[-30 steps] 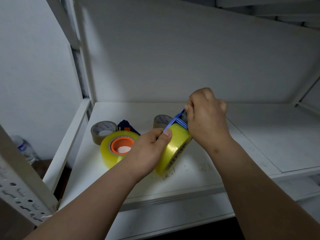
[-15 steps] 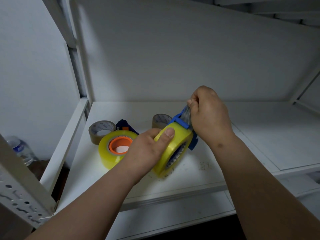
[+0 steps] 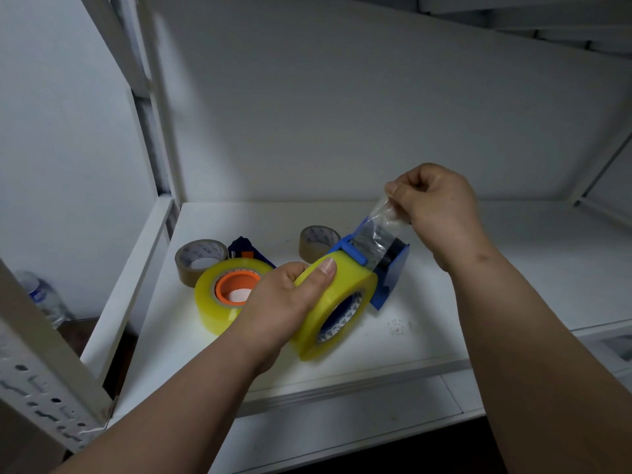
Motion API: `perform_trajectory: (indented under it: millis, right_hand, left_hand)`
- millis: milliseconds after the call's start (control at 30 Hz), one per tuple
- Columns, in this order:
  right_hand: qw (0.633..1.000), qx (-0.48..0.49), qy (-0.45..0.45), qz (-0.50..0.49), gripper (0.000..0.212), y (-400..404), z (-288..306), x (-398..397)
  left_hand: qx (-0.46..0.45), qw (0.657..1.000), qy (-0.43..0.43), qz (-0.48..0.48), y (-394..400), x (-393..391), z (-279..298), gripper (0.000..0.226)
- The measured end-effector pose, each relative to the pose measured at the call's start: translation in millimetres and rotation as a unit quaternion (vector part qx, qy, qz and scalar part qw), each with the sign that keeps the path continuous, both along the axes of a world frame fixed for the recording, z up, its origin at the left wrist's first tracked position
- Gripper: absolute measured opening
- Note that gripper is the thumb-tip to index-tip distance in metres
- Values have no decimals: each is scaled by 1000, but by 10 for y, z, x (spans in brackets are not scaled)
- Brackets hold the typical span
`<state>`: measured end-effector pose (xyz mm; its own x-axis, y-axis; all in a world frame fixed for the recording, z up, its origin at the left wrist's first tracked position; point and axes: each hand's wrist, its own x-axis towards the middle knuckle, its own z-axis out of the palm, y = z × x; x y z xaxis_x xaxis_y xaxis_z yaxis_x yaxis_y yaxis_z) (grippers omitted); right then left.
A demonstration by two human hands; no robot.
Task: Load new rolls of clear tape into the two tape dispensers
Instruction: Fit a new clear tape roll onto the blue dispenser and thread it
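My left hand [image 3: 284, 302] grips a yellowish clear tape roll [image 3: 337, 302] that sits in a blue tape dispenser [image 3: 393, 268], thumb on the roll's rim. My right hand [image 3: 434, 203] pinches the free end of the clear tape [image 3: 379, 227] and holds it stretched up and right from the dispenser's front. A second clear roll with an orange core [image 3: 225, 295] lies flat on the white shelf [image 3: 393, 350] to the left, partly behind my left hand. The second blue dispenser [image 3: 244, 248] peeks out behind that roll.
Two brown tape rolls stand on the shelf, one at the left [image 3: 200, 260] and one behind the dispenser [image 3: 318, 242]. A white upright post [image 3: 150, 97] rises at the shelf's left. A plastic water bottle [image 3: 44, 295] stands lower left, outside the shelf.
My right hand has moved up and to the right, drawing a length of clear tape out through the dispenser. My left hand has kept its grip on the roll.
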<state>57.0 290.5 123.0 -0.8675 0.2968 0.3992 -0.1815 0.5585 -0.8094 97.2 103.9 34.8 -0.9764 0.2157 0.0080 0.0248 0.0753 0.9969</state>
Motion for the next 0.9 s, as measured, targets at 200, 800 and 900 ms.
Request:
perform_trajectory:
  millis: [200, 800, 900]
  right_hand:
    - [999, 36, 9, -6, 10, 47, 15, 11]
    - [973, -205, -104, -18, 30, 283, -606, 130]
    - [972, -185, -140, 39, 44, 199, -808, 195]
  left_hand:
    - [6, 1000, -3, -5, 14, 20, -16, 108]
    - [219, 972, -86, -24, 4, 0, 42, 39]
    - [242, 966, -82, -27, 28, -5, 50, 38]
